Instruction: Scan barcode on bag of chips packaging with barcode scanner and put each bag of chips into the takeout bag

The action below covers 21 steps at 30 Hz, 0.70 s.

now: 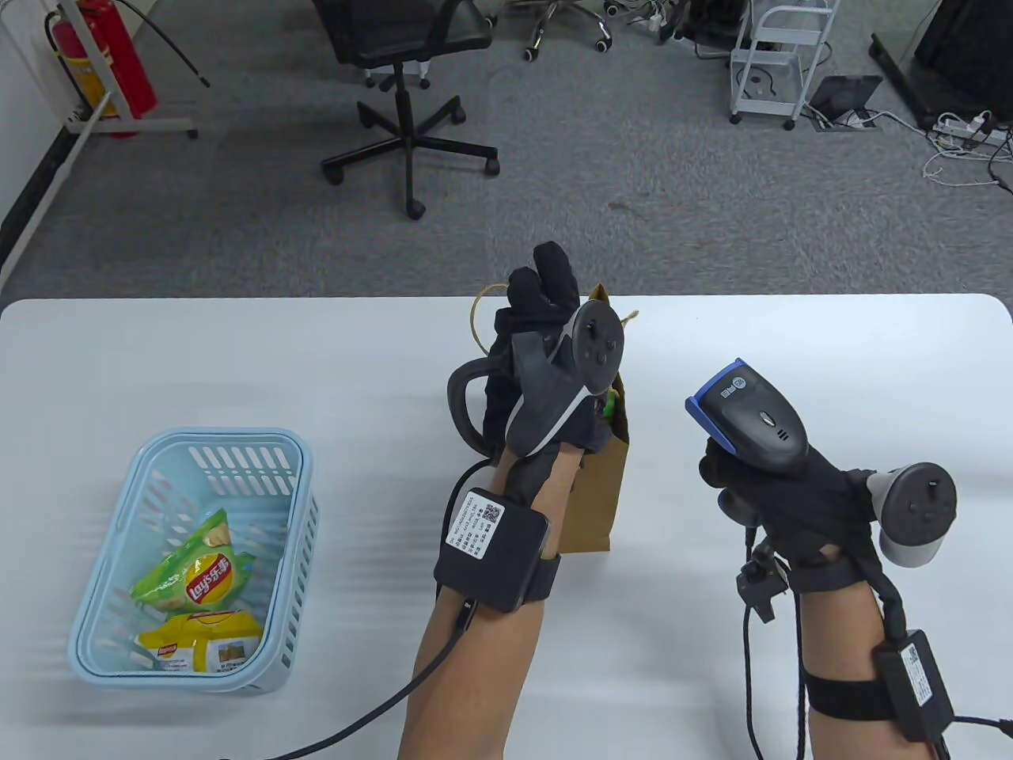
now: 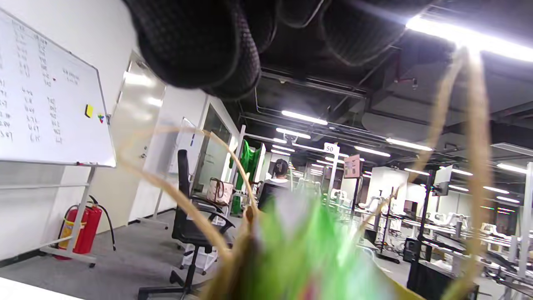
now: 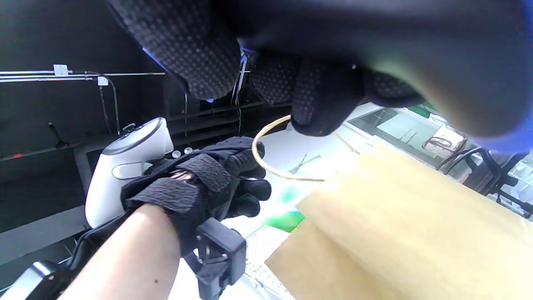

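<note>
A brown paper takeout bag (image 1: 593, 507) stands at the middle of the white table (image 1: 237, 356). A green bag of chips (image 1: 609, 409) pokes out of its open top, blurred and close in the left wrist view (image 2: 300, 250). My left hand (image 1: 546, 293) hovers over the bag's mouth between the twine handles (image 2: 474, 166), fingers loosely curled and holding nothing. To the right, my right hand (image 1: 732, 483) grips a black and blue barcode scanner (image 1: 752, 416), its head pointing left toward the bag. The right wrist view shows the bag's side (image 3: 399, 225) and my left hand (image 3: 245, 179).
A light blue basket (image 1: 221, 439) at the table's left front holds a green Lay's bag (image 1: 194, 574) and a yellow chip bag (image 1: 202, 641). Beyond the far edge are an office chair (image 1: 404, 87), a fire extinguisher (image 1: 111, 55) and floor cables.
</note>
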Each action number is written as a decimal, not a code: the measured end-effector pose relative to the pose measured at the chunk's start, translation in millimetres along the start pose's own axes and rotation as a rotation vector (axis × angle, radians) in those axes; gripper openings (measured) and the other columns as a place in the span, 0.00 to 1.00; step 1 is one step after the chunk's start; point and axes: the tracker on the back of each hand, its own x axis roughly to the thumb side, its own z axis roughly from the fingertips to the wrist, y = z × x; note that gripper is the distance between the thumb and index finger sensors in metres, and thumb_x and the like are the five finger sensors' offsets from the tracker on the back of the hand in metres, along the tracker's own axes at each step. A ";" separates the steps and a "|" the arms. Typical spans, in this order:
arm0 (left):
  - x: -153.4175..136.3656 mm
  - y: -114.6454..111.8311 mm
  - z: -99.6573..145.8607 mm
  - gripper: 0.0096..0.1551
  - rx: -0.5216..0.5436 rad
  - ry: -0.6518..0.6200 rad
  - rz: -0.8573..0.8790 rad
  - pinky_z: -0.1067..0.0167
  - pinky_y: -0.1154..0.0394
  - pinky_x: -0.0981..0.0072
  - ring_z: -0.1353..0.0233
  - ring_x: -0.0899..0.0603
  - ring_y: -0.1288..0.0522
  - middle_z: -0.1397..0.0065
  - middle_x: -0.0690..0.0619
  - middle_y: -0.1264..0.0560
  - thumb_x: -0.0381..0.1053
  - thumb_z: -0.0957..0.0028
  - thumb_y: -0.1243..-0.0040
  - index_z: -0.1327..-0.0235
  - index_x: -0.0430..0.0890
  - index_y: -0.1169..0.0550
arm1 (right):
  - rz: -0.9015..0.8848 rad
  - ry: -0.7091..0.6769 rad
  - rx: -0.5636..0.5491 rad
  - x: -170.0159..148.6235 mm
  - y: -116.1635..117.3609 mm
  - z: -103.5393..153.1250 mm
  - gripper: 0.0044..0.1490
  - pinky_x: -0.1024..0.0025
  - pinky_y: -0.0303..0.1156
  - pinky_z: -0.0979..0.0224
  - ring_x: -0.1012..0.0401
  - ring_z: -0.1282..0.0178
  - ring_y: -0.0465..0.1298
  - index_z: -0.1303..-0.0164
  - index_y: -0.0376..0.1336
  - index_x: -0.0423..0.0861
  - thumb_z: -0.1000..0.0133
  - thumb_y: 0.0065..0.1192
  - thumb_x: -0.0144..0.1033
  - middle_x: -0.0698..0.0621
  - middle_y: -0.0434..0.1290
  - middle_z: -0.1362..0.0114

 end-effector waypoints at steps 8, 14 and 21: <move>-53.2 42.5 10.6 0.41 -0.082 0.028 0.014 0.39 0.24 0.43 0.31 0.30 0.27 0.19 0.37 0.38 0.55 0.38 0.44 0.13 0.45 0.41 | 0.009 0.013 -0.020 -3.6 -3.4 1.2 0.37 0.46 0.80 0.42 0.49 0.48 0.86 0.26 0.62 0.33 0.37 0.70 0.42 0.41 0.78 0.38; -156.4 51.6 14.2 0.41 -0.296 0.211 -0.070 0.34 0.30 0.35 0.25 0.26 0.33 0.17 0.36 0.40 0.54 0.38 0.43 0.13 0.44 0.40 | 0.033 0.022 -0.015 -5.1 -1.0 0.3 0.37 0.46 0.80 0.42 0.49 0.48 0.86 0.27 0.62 0.33 0.37 0.70 0.42 0.41 0.78 0.38; -278.2 17.2 32.3 0.41 -0.527 0.450 -0.085 0.32 0.34 0.31 0.22 0.22 0.38 0.15 0.34 0.43 0.52 0.39 0.42 0.13 0.43 0.39 | 0.062 0.047 0.004 -11.5 4.2 -1.7 0.37 0.46 0.80 0.42 0.49 0.48 0.86 0.27 0.62 0.33 0.37 0.70 0.42 0.40 0.78 0.38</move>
